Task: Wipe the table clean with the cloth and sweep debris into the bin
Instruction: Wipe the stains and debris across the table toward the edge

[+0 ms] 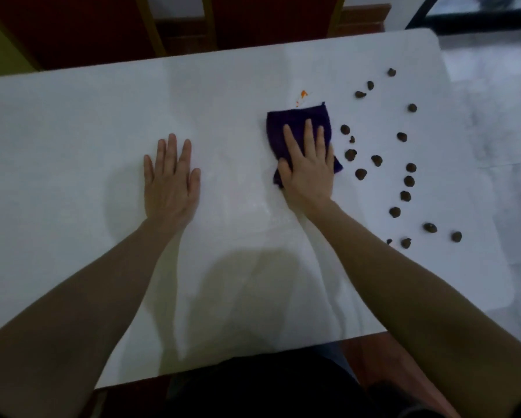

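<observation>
Your forearms reach in from the near edge. Your right hand [309, 167] presses flat on the cloth [295, 122], fingers straight; your left hand [170, 179] lies flat and empty on the table [72, 131]. Beyond the cloth an orange smear [303, 94] remains, and debris [376, 160] lies scattered to the right — little looks done. No bin shows.

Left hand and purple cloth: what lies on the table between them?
Nothing: in the head view the stretch of white table between the flat left hand and the purple cloth under the right hand is bare.
</observation>
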